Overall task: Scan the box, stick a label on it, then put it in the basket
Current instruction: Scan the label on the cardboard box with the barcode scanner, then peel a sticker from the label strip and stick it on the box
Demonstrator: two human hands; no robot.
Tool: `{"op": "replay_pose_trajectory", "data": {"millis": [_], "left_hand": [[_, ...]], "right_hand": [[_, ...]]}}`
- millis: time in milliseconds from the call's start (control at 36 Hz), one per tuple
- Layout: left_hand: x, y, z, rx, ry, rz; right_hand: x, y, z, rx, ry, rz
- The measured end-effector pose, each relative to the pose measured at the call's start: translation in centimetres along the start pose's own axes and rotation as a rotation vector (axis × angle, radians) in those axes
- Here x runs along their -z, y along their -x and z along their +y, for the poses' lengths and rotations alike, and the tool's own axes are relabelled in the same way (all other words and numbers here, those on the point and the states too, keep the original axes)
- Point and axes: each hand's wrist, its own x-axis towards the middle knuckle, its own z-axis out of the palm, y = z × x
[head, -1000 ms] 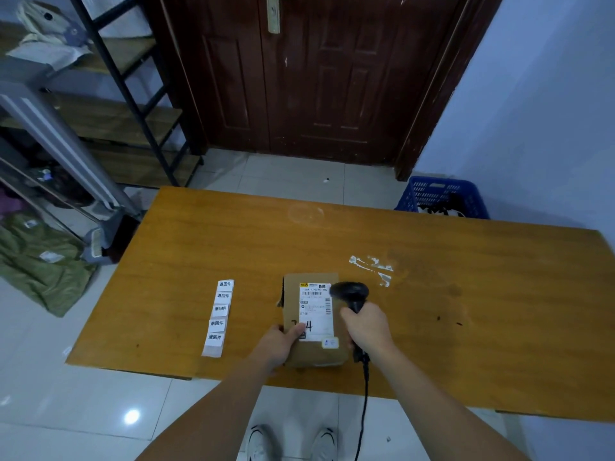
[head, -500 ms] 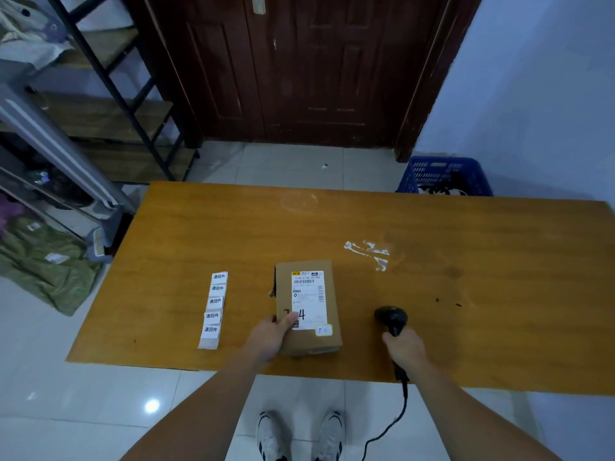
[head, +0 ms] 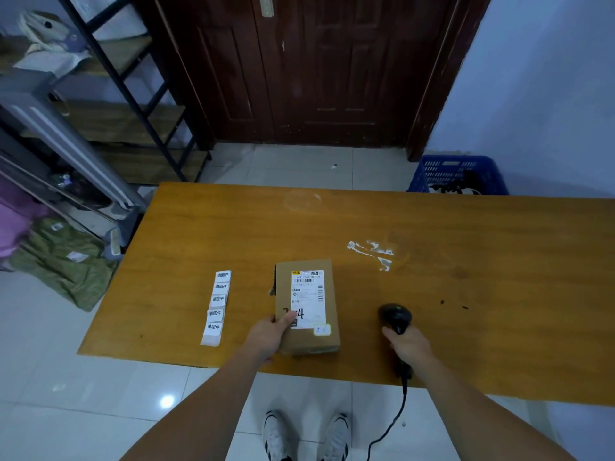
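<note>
A small brown cardboard box (head: 309, 337) with a white shipping label lies flat near the front edge of the wooden table (head: 466, 294). My left hand (head: 269, 334) grips its near left corner, thumb on top of the label. To the box's right, my right hand (head: 407, 344) holds a black handheld scanner (head: 396, 316) by the handle, head resting low at the table, cable hanging off the front edge. A strip of white stickers (head: 216, 307) lies left of the box. The blue basket (head: 456, 174) stands on the floor beyond the table's far right.
Torn white tape residue (head: 372, 252) marks the tabletop right of centre. A dark wooden door (head: 316, 68) is behind the table. Metal shelving (head: 109, 104) and a green bag (head: 63, 261) sit on the left. My white shoes (head: 306, 437) show below the table edge.
My right hand has carried the scanner from over the box's label to the right and down to the table. The left hand stays on the box.
</note>
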Motion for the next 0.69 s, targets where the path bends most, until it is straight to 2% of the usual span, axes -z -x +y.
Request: {"op": "replay_pose_trajectory", "data": {"millis": [194,361,528,694], "left_hand": [[-0.1,0.8,0.6,-0.028,-0.057,0.050],[1.3,1.4,2.7,-0.163,-0.482,0.187],[4.9,2.7,5.2,-0.307,-0.777,0.211],[9.9,3.5,4.3,-0.423,-1.057,0.157]], "right_hand": [[2.7,1.0,-1.8,0.044,0.092,0.091],[5.7,3.4,-7.4,0.317,0.429,0.215],[4.9,6.2,-14.2,0.684,0.622,0.134],[-0.1,9.0,-19.6,0.878,0.904,0.012]]}}
